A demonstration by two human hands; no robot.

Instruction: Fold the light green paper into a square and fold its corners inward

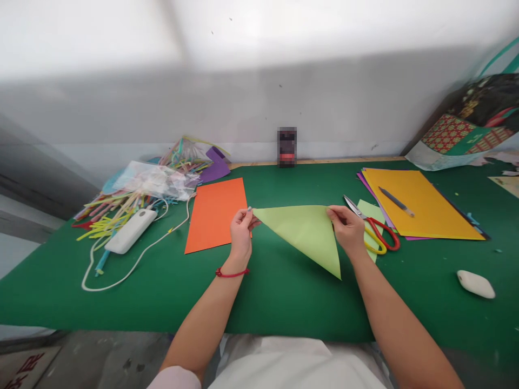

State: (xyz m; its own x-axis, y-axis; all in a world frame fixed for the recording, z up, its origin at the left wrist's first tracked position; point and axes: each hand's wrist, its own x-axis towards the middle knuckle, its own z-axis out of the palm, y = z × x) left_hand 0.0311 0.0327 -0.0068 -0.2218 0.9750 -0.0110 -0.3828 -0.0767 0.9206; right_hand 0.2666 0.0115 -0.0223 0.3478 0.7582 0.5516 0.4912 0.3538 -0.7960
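A light green sheet of paper (308, 229), triangular in shape, is stretched between my hands above the table. My left hand (243, 227) pinches its left corner. At the upper right corner, my right hand (346, 227) grips the paper between thumb and fingers. One point of the triangle hangs down toward me. Just beyond my right hand lie scissors (383, 235) with red and yellow handles, resting on another light green paper piece (370, 208). An orange sheet (217, 210) lies flat behind my left hand, which covers part of its right edge.
Yellow-orange sheets (438, 216) with a grey pen (396, 201) on top lie at right, near a white case (476, 284). At left are a white power bank (132, 231) with a cable (138, 265) and a pile of coloured strips (117, 210). A patterned bag (454, 135) stands at back right.
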